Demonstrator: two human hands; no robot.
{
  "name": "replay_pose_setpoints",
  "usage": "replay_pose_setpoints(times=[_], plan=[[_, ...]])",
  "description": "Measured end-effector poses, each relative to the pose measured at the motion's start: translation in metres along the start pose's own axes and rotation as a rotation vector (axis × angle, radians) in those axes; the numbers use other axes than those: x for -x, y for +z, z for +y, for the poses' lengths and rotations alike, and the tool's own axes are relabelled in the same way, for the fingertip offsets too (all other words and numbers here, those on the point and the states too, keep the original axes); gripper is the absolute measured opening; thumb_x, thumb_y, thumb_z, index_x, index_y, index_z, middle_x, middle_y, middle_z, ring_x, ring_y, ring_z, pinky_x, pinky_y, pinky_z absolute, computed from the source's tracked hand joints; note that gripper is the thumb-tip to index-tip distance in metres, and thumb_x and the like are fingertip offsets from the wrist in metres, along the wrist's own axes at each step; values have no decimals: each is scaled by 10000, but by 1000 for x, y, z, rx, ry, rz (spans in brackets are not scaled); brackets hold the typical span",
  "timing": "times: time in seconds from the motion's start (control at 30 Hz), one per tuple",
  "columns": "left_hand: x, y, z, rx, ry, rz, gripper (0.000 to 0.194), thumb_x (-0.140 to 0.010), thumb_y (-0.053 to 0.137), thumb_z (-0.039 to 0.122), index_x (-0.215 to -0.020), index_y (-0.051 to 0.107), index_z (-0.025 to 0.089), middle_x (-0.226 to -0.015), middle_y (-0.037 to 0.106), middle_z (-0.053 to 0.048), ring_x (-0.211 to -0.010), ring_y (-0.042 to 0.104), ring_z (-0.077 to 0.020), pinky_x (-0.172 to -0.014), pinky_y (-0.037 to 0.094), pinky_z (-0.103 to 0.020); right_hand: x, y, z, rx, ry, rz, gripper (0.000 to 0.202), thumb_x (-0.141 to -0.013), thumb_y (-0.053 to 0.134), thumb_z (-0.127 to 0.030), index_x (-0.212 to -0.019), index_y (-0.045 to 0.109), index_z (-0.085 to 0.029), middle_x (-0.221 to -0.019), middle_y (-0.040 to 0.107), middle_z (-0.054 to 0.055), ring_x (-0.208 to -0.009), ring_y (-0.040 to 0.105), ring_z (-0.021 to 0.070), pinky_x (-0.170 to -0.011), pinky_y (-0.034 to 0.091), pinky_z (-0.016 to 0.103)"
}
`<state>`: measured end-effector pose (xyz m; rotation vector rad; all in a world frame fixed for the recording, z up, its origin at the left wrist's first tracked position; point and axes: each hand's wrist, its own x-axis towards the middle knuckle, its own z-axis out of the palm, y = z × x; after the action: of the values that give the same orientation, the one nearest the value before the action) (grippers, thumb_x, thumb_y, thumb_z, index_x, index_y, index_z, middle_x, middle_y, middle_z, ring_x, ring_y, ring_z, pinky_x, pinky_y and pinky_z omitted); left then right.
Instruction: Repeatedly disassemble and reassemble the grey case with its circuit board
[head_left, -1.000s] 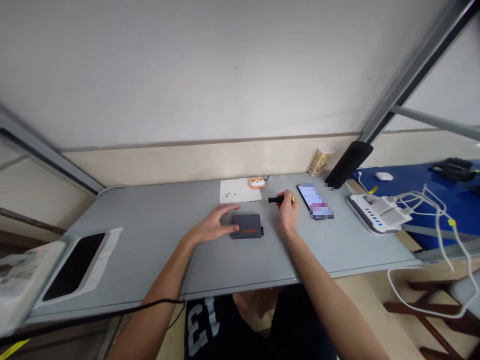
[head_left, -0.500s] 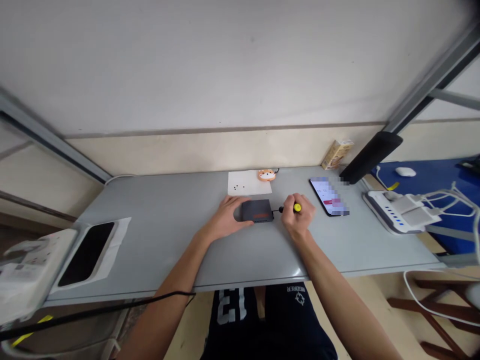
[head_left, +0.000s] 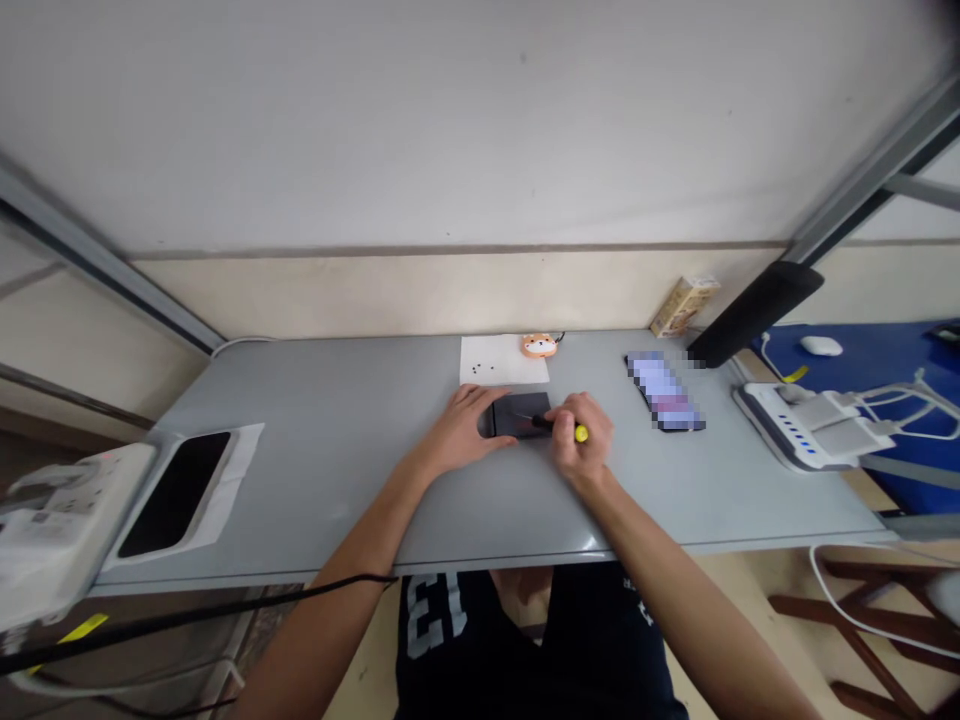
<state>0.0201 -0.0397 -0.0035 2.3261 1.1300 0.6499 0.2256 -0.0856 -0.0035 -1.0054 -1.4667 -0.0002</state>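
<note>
A small flat black box-shaped device [head_left: 514,404] lies on the desk in front of me. My left hand [head_left: 469,430] grips its left end, thumb at the near edge and fingers at the far edge. In my closed right hand [head_left: 583,435] is a screwdriver [head_left: 541,421] with a black and yellow handle. Its thin shaft points left across the top of the device; whether the tip touches the surface I cannot tell. Just behind the device, several tiny dark screws [head_left: 475,370] rest on a sheet of white paper [head_left: 510,376].
An orange animal-faced case [head_left: 539,346] sits on the paper's right corner. To the right are a lit phone [head_left: 666,392], a carton [head_left: 684,306], a black cylinder [head_left: 754,315] and a power strip [head_left: 795,430] with chargers. A dark phone [head_left: 176,495] lies at left on the grey desk [head_left: 322,430].
My right hand has moved left, bringing the screwdriver's shaft from the device's right end to over its top. My left hand keeps its grip. The view has shifted slightly.
</note>
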Motion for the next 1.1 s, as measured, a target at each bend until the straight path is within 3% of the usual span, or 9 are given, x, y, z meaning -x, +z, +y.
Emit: replay_pose_setpoints(times=[0.1,0.27,0.33,0.57,0.73,0.93,1.1], plan=[[-1,5,0,-13,10,19,734,-803,819,466,-1450,498,332,-1425,586,-22,-1342,446,-275,-1180,348,-452,-3,-4,-1,-15,146,123,349,-1006,420,-316,-712,587,-228,-618,554,20,-575,492,168,-590,380,339],[-2,6,4,-34,-27,1,778,-781,830,487,-1465,489,341,-1444,571,-49,-1374,455,-311,-1173,335,-475,-1,0,-6,-78,63,-150,303,-973,467,-283,-703,594,-227,-640,592,21,-608,524,166,-623,405,327],[-2,4,4,-39,-21,-20,778,-772,840,469,-1458,495,342,-1463,565,-47,-1384,460,-313,-1185,317,-476,-1,2,-5,-41,43,-175,300,-963,482,-270,-685,587,-225,-630,594,19,-610,514,165,-634,401,324],[1,-7,-1,-52,-4,-9,685,-806,815,386,-1425,524,341,-1456,588,-12,-1361,490,-277,-1189,330,-450,-10,-10,8,85,322,54,381,-999,425,-353,-666,550,-216,-613,572,5,-586,525,159,-605,404,309],[6,-18,-6,-76,-44,-1,652,-828,791,388,-1424,534,323,-1448,581,-33,-1364,476,-291,-1178,351,-464,-16,-15,12,113,370,159,401,-1000,424,-357,-639,530,-216,-581,544,-8,-537,504,140,-545,387,291],[9,-23,-8,-123,-28,38,563,-887,712,328,-1419,528,306,-1363,613,-60,-1305,508,-297,-1138,372,-489,-17,-16,15,84,396,204,395,-1007,419,-378,-665,537,-220,-581,526,-15,-536,514,145,-535,401,292],[6,-13,4,-166,69,60,454,-939,638,313,-1382,543,285,-1356,617,-63,-1300,522,-287,-1134,343,-497,-14,-13,10,27,341,95,396,-1007,424,-391,-682,560,-212,-608,566,-7,-549,513,139,-568,411,291]])
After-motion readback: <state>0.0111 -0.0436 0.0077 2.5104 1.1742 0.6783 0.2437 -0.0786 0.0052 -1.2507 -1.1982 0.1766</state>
